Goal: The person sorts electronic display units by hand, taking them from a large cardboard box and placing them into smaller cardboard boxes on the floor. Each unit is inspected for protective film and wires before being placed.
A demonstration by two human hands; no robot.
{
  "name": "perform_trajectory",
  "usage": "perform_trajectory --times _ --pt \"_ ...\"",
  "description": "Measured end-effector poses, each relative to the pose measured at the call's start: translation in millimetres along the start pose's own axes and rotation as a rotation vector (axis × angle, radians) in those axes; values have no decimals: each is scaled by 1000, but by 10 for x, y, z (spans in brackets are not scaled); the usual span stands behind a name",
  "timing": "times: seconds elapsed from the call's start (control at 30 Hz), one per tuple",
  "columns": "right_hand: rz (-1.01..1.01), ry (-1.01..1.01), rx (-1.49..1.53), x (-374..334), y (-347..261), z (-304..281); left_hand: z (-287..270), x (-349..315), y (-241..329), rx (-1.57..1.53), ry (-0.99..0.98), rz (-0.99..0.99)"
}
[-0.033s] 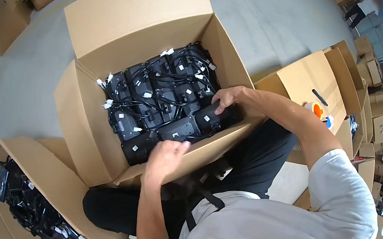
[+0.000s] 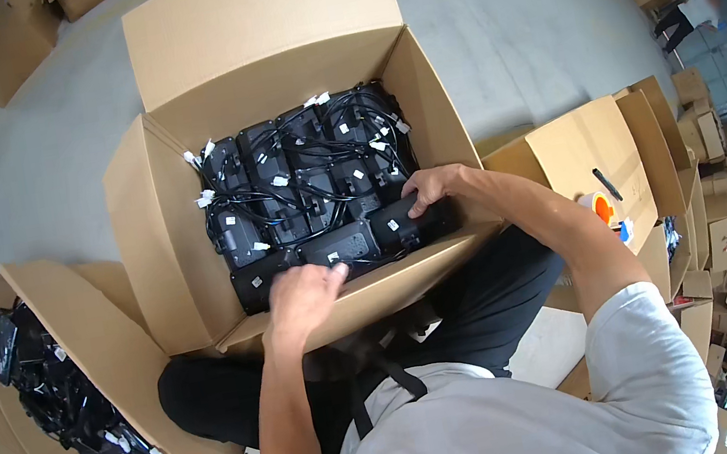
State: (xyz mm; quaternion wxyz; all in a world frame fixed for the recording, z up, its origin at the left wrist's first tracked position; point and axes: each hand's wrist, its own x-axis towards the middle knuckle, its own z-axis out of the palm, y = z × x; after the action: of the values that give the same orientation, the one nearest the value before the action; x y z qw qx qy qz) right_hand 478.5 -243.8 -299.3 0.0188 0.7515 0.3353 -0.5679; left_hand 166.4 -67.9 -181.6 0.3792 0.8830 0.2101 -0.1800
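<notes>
In front of me a large open cardboard box (image 2: 212,98) holds several black plastic modules (image 2: 289,215) with black cables and small white plugs lying over them. A row of black modules lies along the near wall. My right hand (image 2: 436,186) reaches in over the right wall, its fingers and thumb closed on the right-hand black module (image 2: 396,229) of that row. My left hand (image 2: 306,296) is above the near wall by the row's left-hand module (image 2: 262,280). Its thumb stretches out to the right; the other fingers are partly hidden, and I see nothing held.
Another carton (image 2: 94,339) at left is filled with black cabled modules (image 2: 77,410). At right, a closed carton (image 2: 586,146) bears a black marker (image 2: 606,184) and an orange-cored tape roll (image 2: 599,207). More cartons stand beyond, with a person (image 2: 693,13) far off.
My left hand has shifted slightly left and away from me along the near wall. My right hand and the modules stay where they were.
</notes>
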Motion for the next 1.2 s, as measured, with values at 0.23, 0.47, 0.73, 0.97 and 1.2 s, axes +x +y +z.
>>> perform_trajectory --times 0.23,0.47,0.73,0.97,1.2 --pt "-210 192 -721 144 117 329 -122 -466 -96 -341 553 105" --pt "-270 247 -1008 36 -574 385 -78 -1608 -78 -176 759 -17" --pt "-155 49 -1095 270 -195 243 -777 -2984 -232 -83 1018 -194" --pt "-399 449 -649 -178 -551 -302 -1586 -3795 -2163 162 909 -840" --pt "-326 567 -631 -1088 -760 -448 -1803 -3018 -3050 350 954 -654"
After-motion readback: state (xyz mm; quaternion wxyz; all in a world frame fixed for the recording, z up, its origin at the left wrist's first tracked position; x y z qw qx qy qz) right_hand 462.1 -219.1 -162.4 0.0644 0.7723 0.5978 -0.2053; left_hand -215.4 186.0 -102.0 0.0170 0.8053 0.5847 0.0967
